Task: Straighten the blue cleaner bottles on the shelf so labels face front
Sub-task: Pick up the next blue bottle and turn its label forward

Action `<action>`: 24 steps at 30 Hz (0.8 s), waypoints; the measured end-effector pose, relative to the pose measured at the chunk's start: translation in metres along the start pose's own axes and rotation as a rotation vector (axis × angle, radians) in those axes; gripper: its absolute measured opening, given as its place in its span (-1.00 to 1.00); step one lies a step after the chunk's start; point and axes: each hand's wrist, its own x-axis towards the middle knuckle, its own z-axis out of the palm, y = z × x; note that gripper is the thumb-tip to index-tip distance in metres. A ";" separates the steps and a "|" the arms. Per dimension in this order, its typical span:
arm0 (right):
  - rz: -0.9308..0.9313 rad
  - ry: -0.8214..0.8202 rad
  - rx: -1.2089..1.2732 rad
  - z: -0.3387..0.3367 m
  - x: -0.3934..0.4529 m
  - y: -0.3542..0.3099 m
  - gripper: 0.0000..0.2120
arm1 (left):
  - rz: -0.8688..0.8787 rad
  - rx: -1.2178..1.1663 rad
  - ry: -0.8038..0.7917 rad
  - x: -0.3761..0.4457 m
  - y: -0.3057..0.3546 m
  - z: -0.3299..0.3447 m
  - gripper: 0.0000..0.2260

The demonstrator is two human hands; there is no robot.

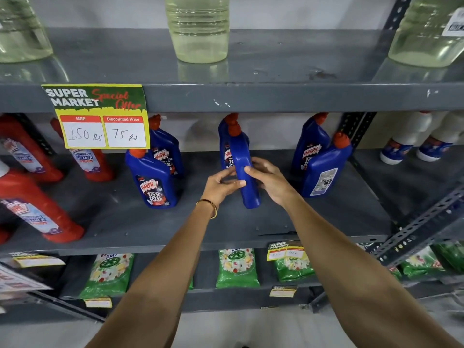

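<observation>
Grey metal shelving fills the view, and the work is on its middle shelf point(326, 222), where blue cleaner bottles stand in three front-and-back pairs. Toward the shelf's left end, the front-left bottle point(154, 182) already shows its label to the front, as does the one behind it point(167, 154). At the middle, the left hand point(221, 183) and the right hand point(270, 182) both have their grip closed on the centre bottle point(244, 172), fingers wrapped on either side of its lower body; it shows only a plain narrow edge, so I judge it to be partway through its turn. Toward the right end, the front-right bottle point(324, 169) shows its back panel of small print and still needs turning, while the bottle behind it point(312, 146) shows a front label. So roughly two bottles are left. Whether the centre bottle rests on the shelf or is lifted slightly I cannot tell. The rear-centre bottle point(226, 146) is mostly hidden behind it, and the yellow price tag point(100, 116) covers part of the left pair.
</observation>
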 end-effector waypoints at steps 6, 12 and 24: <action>0.030 0.028 0.128 0.003 0.002 0.010 -0.69 | 0.023 0.098 0.064 0.007 0.004 0.003 -0.44; 0.000 0.014 0.191 0.004 0.004 0.004 -0.78 | -0.009 -0.041 -0.009 0.005 0.003 -0.007 -0.51; 0.041 -0.045 0.282 0.003 0.012 0.011 -0.89 | -0.160 0.032 -0.010 0.008 -0.003 -0.015 -0.51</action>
